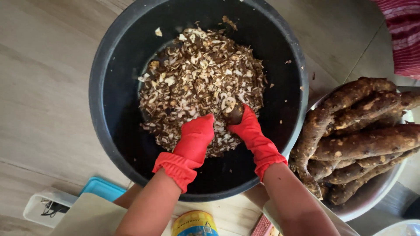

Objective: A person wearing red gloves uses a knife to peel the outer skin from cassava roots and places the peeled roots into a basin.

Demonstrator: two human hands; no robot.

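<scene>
Both forearms reach forward and down from the bottom of the view into a large black tub (109, 87) that stands on a pale wooden floor (39, 65), and both hands wear red rubber gloves with gathered cuffs. The left hand (195, 136) is angled slightly to the right, its fingers curled downward against a heap of brown and cream peelings (197, 74) that covers the tub's bottom; whether it grasps anything beneath the glove cannot be told. The right hand (247, 124) slants up and to the left from the wrist, and its fingers are wrapped around the lower part of a short brown root piece (231, 111), which stands just above the heap with its pale cut face turned upward. The two gloved hands lie close together, the left fingertips just beside the root piece. To the right of the tub, touching its rim, a white basin (385, 192) is piled with long, brown, unpeeled roots (367, 142). At the lower edge, near the person, a blue lid (103, 189) lies beside a white container (37, 207), and a yellow and blue tin (194, 223) sits between the forearms. A strip of red striped cloth (404, 35) shows in the upper right corner.
</scene>
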